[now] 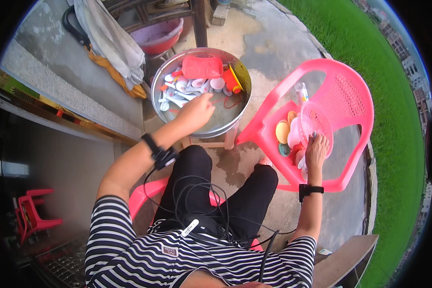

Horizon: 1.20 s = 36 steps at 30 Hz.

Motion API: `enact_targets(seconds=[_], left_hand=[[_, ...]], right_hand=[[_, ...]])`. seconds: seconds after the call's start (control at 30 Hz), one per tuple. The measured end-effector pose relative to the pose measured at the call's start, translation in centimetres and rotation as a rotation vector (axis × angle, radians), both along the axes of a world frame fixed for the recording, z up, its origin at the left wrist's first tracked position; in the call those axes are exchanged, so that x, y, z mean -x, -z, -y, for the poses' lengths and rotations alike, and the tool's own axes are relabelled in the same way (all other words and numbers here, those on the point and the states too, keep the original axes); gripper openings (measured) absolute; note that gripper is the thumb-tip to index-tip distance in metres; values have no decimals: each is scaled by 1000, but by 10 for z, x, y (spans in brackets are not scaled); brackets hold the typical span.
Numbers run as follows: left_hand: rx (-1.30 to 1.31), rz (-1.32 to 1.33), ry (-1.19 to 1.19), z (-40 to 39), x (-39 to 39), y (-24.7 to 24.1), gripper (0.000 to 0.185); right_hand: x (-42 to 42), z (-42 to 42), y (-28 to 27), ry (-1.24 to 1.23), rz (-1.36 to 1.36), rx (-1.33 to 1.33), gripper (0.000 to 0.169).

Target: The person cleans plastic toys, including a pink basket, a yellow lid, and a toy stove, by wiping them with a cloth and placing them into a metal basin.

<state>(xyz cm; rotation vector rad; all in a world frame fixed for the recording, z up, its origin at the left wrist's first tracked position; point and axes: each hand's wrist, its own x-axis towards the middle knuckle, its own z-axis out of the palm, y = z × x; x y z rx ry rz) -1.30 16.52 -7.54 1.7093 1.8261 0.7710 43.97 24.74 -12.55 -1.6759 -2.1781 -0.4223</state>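
Observation:
A large round metal basin (pixel 216 124) holds white toy spoons (pixel 180 97), a red toy tray (pixel 202 67), a red-and-yellow toy piece (pixel 232 80) and a small pink cup (pixel 217 84). Over its near half is my left hand (pixel 198 111), fingers curled; whether anything is in them is hidden. My right hand (pixel 316 150) is at the near side of a pink perforated basket (pixel 311 115) on a pink plastic chair (pixel 349 93). A small greyish item (pixel 314 134) shows between its thumb and fingers. Left of the basket lie a yellow dish (pixel 282 131) and a green round piece (pixel 284 149).
The basin rests on a low stool (pixel 210 143). A clear plastic packet (pixel 301 93) lies on the chair behind the basket. Black cables (pixel 201 187) loop across my lap. Cloths (pixel 108 46) hang at the left, near a red-rimmed tub (pixel 158 37). Grass (pixel 392 118) borders the concrete.

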Motion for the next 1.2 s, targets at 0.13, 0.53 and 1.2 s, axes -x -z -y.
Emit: enact_targets(seconds=[0.13,0.53,1.2], left_hand=[[-145,-415,7,-84,-37,4,45],[-230,-1120,331,-179,-45,85,27],[364,1307,51,65,-20,-30,18]], right_hand=[[18,12,-17,-22,-94,-151,19],[28,79,-28,-106,-396,-146,12],[137,139,-107,-503,-1350,670,43]])
